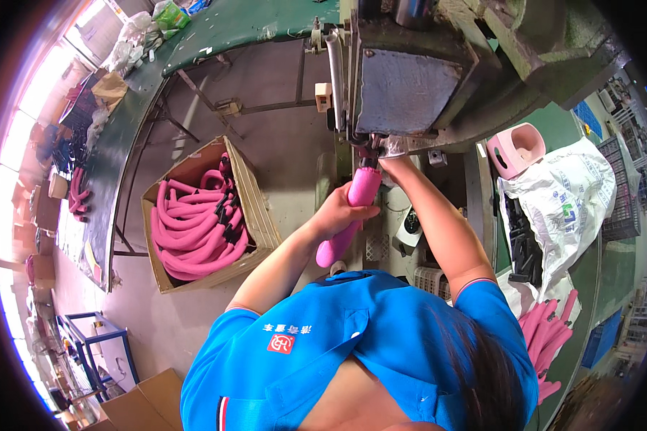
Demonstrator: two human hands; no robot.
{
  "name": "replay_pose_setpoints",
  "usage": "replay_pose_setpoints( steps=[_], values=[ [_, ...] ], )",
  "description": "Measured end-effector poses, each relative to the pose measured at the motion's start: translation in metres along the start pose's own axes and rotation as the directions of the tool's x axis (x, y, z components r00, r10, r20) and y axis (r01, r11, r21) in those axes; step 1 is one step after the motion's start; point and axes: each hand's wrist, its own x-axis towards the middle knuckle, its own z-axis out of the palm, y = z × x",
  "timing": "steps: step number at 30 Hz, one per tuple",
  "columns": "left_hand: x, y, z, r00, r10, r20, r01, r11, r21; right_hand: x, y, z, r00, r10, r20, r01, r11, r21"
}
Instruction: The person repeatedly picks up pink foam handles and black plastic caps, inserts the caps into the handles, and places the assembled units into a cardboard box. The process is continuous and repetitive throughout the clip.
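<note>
My left hand (338, 214) is wrapped around a pink foam-covered tube (365, 187) in front of my chest. The tube slants, its far end up at the tooling under the head of a large machine (410, 82) and its near end pointing toward me. Beside that far end, my right hand (394, 164) reaches in under the machine head. The machine and the hand's angle hide its fingers, so I cannot make out what it holds.
To the left, a cardboard box (255, 190) holds many bent pink tubes (194, 230) with black fittings. At right are a pink plastic part (516, 149), a white woven sack (564, 197), black pieces (525, 251) and more pink tubes (550, 330). Green tables (251, 32) stand beyond.
</note>
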Motion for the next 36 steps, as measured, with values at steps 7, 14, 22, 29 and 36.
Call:
replay_pose_setpoints(
  steps=[7,14,22,29,36],
  values=[
    [0.004,-0.013,-0.018,0.973,-0.165,0.163,0.185,0.976,-0.115,0.007,0.053,-0.018,0.991,-0.108,0.078,0.108,0.994,0.009],
    [-0.03,-0.047,-0.047,0.997,0.074,0.033,-0.081,0.872,0.483,0.023,0.052,-0.034,0.998,0.055,-0.03,-0.06,0.979,-0.193],
    [-0.031,-0.017,-0.052,0.996,-0.068,0.057,0.031,0.871,0.489,0.037,0.099,0.014,0.975,0.102,-0.197,-0.196,0.812,-0.55],
    [-0.029,-0.021,-0.052,0.994,-0.085,0.068,0.039,0.862,0.505,0.03,0.121,-0.008,0.964,0.116,-0.238,-0.229,0.817,-0.529],
    [-0.03,-0.009,-0.051,0.984,-0.153,0.087,0.093,0.873,0.48,0.033,0.148,-0.027,0.94,0.093,-0.328,-0.273,0.783,-0.559]
  ],
)
